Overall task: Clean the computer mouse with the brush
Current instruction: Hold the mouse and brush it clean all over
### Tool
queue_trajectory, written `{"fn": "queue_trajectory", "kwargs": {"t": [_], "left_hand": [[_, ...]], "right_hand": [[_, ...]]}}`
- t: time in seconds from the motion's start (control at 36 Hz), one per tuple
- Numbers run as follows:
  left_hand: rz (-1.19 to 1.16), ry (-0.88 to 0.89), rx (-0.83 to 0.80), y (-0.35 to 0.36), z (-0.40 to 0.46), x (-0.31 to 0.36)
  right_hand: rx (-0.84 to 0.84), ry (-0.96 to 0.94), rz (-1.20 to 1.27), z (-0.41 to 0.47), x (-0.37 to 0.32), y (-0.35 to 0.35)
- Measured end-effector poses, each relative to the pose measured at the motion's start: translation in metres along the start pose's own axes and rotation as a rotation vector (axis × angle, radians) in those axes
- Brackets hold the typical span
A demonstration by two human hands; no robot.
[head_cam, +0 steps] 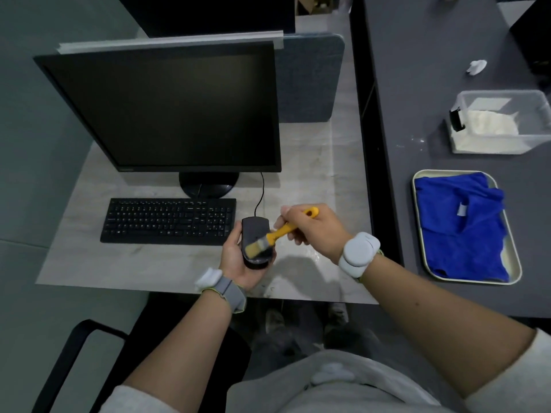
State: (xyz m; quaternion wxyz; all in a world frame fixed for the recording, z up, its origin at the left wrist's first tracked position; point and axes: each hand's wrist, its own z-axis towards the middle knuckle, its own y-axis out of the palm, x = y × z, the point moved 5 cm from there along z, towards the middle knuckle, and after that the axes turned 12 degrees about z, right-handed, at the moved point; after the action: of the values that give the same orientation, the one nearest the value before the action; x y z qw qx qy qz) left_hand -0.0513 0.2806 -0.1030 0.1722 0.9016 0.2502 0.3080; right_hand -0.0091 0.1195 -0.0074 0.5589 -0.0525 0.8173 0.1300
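A black wired computer mouse [254, 231] is lifted just above the light desk, cupped from below and the left by my left hand [238, 260]. My right hand [313, 231] grips the yellow handle of a small brush [280, 232]. The brush's pale bristles lie on the rear half of the mouse's top. The mouse cable runs up from its front end toward the monitor. My fingers hide the underside of the mouse.
A black keyboard [168, 220] lies left of the mouse, in front of a dark monitor [167, 111]. On the grey table to the right stand a tray [514, 263] with a blue cloth [462, 225] and a clear tub [504, 123] of white powder. A chair arm [74, 353] is at lower left.
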Motion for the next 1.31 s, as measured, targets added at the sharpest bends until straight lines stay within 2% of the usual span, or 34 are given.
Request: {"fn": "queue_trajectory", "kwargs": {"t": [0.11,0.28,0.36,0.44,0.53,0.69,0.75,0.86,0.94,1.06,1.11,1.17,1.31], "left_hand": [[0.012,0.018,0.028,0.004,-0.004,0.002],[0.038,-0.007,-0.056,0.004,-0.003,0.002],[0.042,-0.025,-0.108,0.004,-0.002,0.0],[0.01,-0.059,-0.097,0.0,0.0,-0.004],[0.031,-0.073,-0.071,-0.002,0.002,-0.004],[0.082,-0.051,0.004,-0.001,0.005,-0.003],[0.08,-0.038,0.026,-0.001,0.006,-0.001],[0.073,-0.039,0.021,0.002,0.002,0.002],[0.072,-0.052,-0.002,0.003,0.0,0.002],[0.082,-0.063,-0.032,0.002,0.0,0.002],[0.084,-0.065,-0.028,0.003,0.0,0.003],[0.084,-0.064,-0.028,0.003,0.0,0.003],[0.087,-0.048,0.018,0.004,0.001,0.006]], "right_hand": [[-0.093,0.033,-0.048,-0.001,0.003,0.004],[-0.074,-0.006,-0.141,0.005,0.003,-0.009],[0.007,-0.033,-0.24,0.012,0.0,-0.02],[0.21,-0.158,-0.417,0.016,-0.005,-0.037],[0.229,-0.179,-0.338,0.013,-0.007,-0.038],[-0.069,-0.058,-0.225,0.003,-0.002,-0.009],[-0.117,-0.05,-0.197,0.002,-0.001,-0.003],[-0.13,-0.007,-0.119,0.004,0.0,-0.003],[-0.14,0.021,-0.164,0.005,0.001,-0.005],[0.129,-0.098,-0.304,0.011,-0.002,-0.02],[0.221,-0.119,-0.277,0.012,-0.004,-0.026],[0.196,-0.093,-0.215,0.011,-0.005,-0.025],[0.003,-0.083,-0.056,0.003,-0.013,-0.011]]}}
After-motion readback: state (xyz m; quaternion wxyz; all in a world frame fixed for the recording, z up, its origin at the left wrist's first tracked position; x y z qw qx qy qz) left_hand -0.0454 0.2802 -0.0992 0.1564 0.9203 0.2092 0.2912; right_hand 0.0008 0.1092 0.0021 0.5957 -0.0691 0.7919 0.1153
